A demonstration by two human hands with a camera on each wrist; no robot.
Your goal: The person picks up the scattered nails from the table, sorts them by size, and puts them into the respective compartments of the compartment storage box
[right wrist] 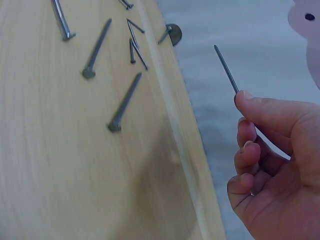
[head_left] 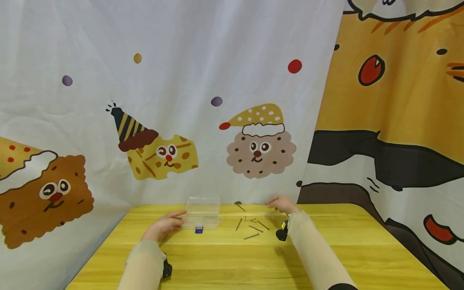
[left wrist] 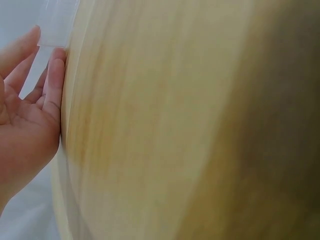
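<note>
My right hand (head_left: 284, 204) (right wrist: 280, 165) is raised near the table's far edge and pinches a thin nail (right wrist: 226, 70) between thumb and forefinger, point outward. Against the left side of a clear plastic box (head_left: 200, 220) rests my left hand (head_left: 163, 227) (left wrist: 30, 110), its fingers mostly straight and touching the corner. The box's lid (head_left: 204, 204) stands up at the back, and a blue latch (head_left: 199, 230) shows at the front. Between the hands lie several loose nails (head_left: 255, 228) (right wrist: 125, 102) of different lengths. One nail with a broad round head (right wrist: 175, 34) lies by the far edge.
The yellow wood-grain table (head_left: 224, 262) ends just beyond the box and nails. Behind it hangs a white curtain (head_left: 181, 80) with cartoon prints. A black wrist camera (head_left: 282, 231) is strapped under the right wrist, near the tabletop.
</note>
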